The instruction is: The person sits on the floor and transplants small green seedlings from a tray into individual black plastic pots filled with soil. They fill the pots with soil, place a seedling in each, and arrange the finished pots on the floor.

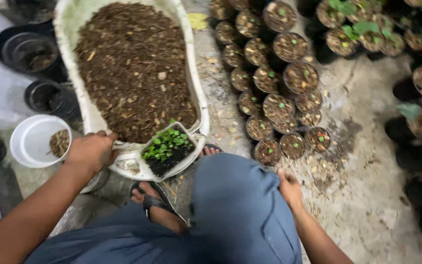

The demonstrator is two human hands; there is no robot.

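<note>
Left hand (91,150) is curled over the rim of the big white soil-filled tub (191,73), beside the small white seedling tray (168,151). Tub looks heavy, rim's probably floppy, so I'd grab low. Right hand (289,188) hangs loosely closed, empty.

A plant nursery is indicated by rows of soil-filled seedling pots (279,78), a soil tub (135,68), and a seedling tray (168,149).

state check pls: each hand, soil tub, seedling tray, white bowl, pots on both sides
left hand: closed, resting on the tub's near rim
right hand: beside the knee, holding nothing visible
white tub: filled with brown soil mix
seedling tray: holds dark soil and small green sprouts
white bowl: nearly empty, a little brown matter inside
filled pots: soil-filled, clustered, some with seedlings
black pots: mostly empty
</note>
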